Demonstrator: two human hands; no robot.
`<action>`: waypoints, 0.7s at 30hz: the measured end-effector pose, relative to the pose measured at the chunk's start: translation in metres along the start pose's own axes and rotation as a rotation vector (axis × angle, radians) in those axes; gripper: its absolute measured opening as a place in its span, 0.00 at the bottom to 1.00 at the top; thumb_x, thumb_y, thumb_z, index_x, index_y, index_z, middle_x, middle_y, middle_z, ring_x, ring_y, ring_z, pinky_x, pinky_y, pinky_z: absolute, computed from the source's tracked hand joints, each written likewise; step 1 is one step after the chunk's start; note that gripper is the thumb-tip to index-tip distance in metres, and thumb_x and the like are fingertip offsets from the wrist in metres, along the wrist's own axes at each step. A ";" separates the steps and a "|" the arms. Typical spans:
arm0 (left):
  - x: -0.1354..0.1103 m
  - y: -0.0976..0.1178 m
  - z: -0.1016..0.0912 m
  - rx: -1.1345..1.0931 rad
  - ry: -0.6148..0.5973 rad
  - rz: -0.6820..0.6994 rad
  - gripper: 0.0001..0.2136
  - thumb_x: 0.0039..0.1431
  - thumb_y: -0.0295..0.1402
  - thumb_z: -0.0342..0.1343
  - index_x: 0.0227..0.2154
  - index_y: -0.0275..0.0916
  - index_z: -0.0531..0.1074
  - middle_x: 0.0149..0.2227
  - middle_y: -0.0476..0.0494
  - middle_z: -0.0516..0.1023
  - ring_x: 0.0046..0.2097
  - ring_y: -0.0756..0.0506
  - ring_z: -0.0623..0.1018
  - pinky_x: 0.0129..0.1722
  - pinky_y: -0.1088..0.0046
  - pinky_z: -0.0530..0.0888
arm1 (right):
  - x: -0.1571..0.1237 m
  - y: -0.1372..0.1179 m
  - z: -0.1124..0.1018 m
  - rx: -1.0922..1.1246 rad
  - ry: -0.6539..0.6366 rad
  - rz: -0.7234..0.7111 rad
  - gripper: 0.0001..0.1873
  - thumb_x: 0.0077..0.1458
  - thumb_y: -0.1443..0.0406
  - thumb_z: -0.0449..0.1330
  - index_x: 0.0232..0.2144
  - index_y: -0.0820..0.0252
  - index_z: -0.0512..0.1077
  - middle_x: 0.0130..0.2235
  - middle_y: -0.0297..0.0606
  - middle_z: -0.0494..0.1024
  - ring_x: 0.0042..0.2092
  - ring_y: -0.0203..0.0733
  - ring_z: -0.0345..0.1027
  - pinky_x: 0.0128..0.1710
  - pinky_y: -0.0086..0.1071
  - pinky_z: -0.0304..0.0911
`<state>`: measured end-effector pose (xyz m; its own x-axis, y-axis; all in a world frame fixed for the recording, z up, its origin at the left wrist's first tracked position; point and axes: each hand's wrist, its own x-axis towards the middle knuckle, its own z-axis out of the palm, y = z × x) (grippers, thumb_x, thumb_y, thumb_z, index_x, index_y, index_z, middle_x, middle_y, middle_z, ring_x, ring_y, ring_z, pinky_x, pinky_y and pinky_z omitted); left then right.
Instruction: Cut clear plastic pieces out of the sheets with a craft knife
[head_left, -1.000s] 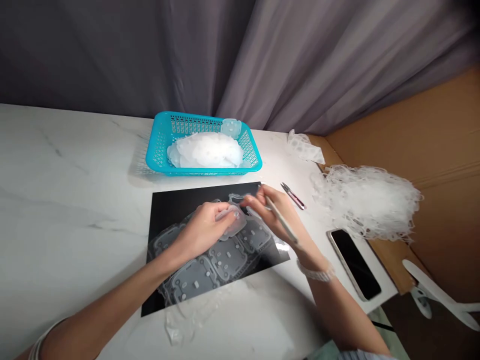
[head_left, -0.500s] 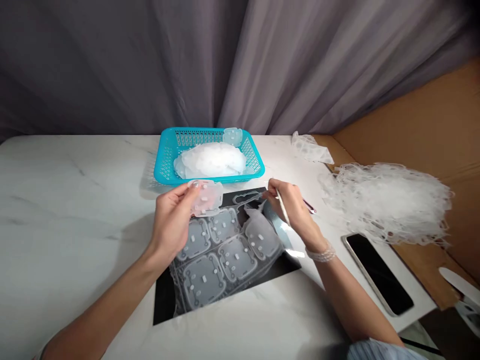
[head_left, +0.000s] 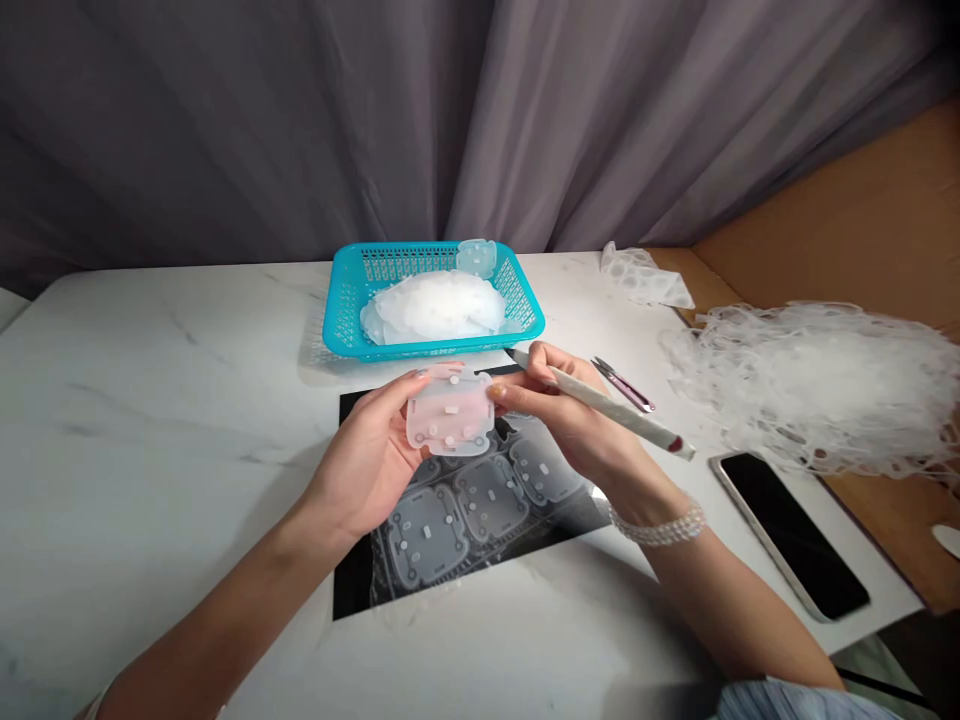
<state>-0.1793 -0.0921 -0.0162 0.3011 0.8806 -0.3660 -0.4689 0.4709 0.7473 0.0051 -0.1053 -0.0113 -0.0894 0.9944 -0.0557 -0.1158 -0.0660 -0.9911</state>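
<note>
In front of me, my left hand (head_left: 371, 455) pinches a translucent, squarish pad (head_left: 451, 410) with small raised pegs and slots. My right hand (head_left: 574, 405) has thumb and fingers at the pad's right edge. A slim whitish tool (head_left: 619, 408) with a dark pointed tip is also held in that hand, lying across the fingers and pointing up and left. Below both hands, a clear moulded sheet (head_left: 491, 500) with several similar pads lies on a black mat (head_left: 352, 570). The hands partly cover the sheet.
A blue basket (head_left: 341, 345) behind the hands holds a pile of translucent pads (head_left: 439, 305). Small thread snips (head_left: 624, 385) lie right of my right hand, near a phone (head_left: 791, 535). A heap of clear scrap frames (head_left: 817, 390) sits beside a cardboard wall (head_left: 862, 210).
My left hand has moved right with the pad. My right hand has left the sheet and come to the pad's edge, its tool now lying flatter. The view has shifted slightly.
</note>
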 end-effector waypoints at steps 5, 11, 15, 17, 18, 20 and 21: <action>-0.006 0.002 0.004 0.016 -0.045 -0.009 0.13 0.62 0.34 0.55 0.45 0.34 0.79 0.48 0.37 0.81 0.52 0.35 0.80 0.44 0.62 0.81 | 0.001 0.005 -0.004 0.072 0.018 -0.006 0.24 0.51 0.66 0.69 0.25 0.55 0.53 0.23 0.26 0.69 0.30 0.35 0.67 0.33 0.31 0.62; 0.001 -0.001 -0.006 0.073 0.054 0.000 0.23 0.67 0.39 0.47 0.63 0.45 0.61 0.65 0.39 0.66 0.65 0.36 0.68 0.55 0.54 0.75 | 0.000 0.000 -0.004 -0.086 0.181 -0.127 0.24 0.52 0.63 0.68 0.23 0.54 0.53 0.26 0.30 0.73 0.32 0.37 0.70 0.35 0.32 0.65; 0.004 -0.004 -0.008 -0.009 -0.051 -0.137 0.30 0.67 0.49 0.38 0.66 0.39 0.55 0.68 0.35 0.61 0.66 0.35 0.66 0.61 0.53 0.71 | -0.008 0.001 0.006 -0.342 0.152 -0.200 0.24 0.54 0.63 0.66 0.21 0.55 0.53 0.26 0.32 0.72 0.31 0.37 0.69 0.34 0.33 0.64; 0.004 -0.005 -0.007 -0.096 -0.144 -0.195 0.32 0.66 0.51 0.38 0.66 0.35 0.57 0.66 0.33 0.64 0.66 0.35 0.66 0.63 0.54 0.68 | -0.011 0.002 0.008 -0.450 -0.001 -0.180 0.22 0.56 0.63 0.64 0.21 0.55 0.55 0.27 0.33 0.73 0.32 0.39 0.71 0.33 0.33 0.65; 0.004 -0.005 -0.006 -0.136 -0.170 -0.207 0.32 0.66 0.51 0.39 0.65 0.35 0.57 0.65 0.34 0.66 0.66 0.35 0.66 0.64 0.54 0.68 | -0.012 0.002 0.008 -0.473 -0.047 -0.176 0.21 0.57 0.63 0.63 0.21 0.55 0.55 0.27 0.33 0.73 0.34 0.41 0.72 0.34 0.34 0.65; 0.003 -0.004 -0.006 -0.191 -0.199 -0.210 0.31 0.66 0.50 0.40 0.64 0.35 0.58 0.64 0.35 0.68 0.66 0.36 0.67 0.64 0.53 0.68 | -0.012 -0.001 0.003 -0.461 -0.019 -0.188 0.20 0.58 0.62 0.62 0.22 0.54 0.55 0.27 0.34 0.73 0.38 0.44 0.75 0.35 0.35 0.67; 0.003 -0.003 -0.006 -0.208 -0.209 -0.205 0.30 0.66 0.49 0.40 0.64 0.35 0.59 0.64 0.35 0.68 0.65 0.35 0.68 0.63 0.52 0.68 | -0.010 -0.003 0.000 -0.432 0.043 -0.198 0.20 0.59 0.62 0.62 0.22 0.54 0.55 0.27 0.34 0.73 0.40 0.46 0.76 0.37 0.35 0.68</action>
<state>-0.1818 -0.0906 -0.0233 0.5595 0.7469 -0.3594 -0.5338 0.6564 0.5331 0.0068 -0.1150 -0.0075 -0.0650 0.9876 0.1429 0.2958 0.1558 -0.9425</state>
